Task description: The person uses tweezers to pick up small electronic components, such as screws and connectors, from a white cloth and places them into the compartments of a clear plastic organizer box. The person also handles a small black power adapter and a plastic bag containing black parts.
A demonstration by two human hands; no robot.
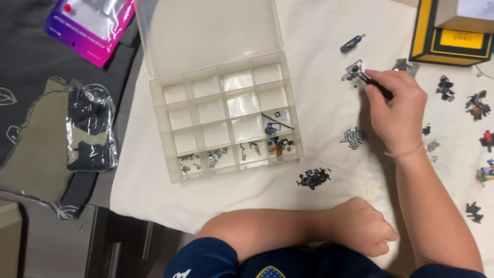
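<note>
A white cloth (329, 46) covers most of the worktop, and nearly everything lies on it. Largest on it is a clear plastic compartment box (226, 116), lid thrown open to the far side; most cells are bare, while the near row holds small silver screws and the right-hand cells hold dark little parts. To the far left, off the cloth, lie a crumpled clear bag with dark contents (90, 128) and a pink and white packet (92, 23). At the far right corner sits a yellow and black box (450, 44).

The right hand (396, 110) rests on the cloth right of the compartment box, its fingers closed around a thin black tool (378, 86), probably tweezers, though the view is too blurred to be sure. The tool's tip touches a small metal bracket part (354, 70) lying just far-left of the hand. The left hand (363, 231) lies near the body at the cloth's near edge, curled into a loose fist and holding nothing visible.

A pile of silver screws (352, 138) sits just left of the right wrist, a pile of black screws (314, 178) nearer the body, and a small dark screwdriver bit (352, 43) beyond the bracket.
</note>
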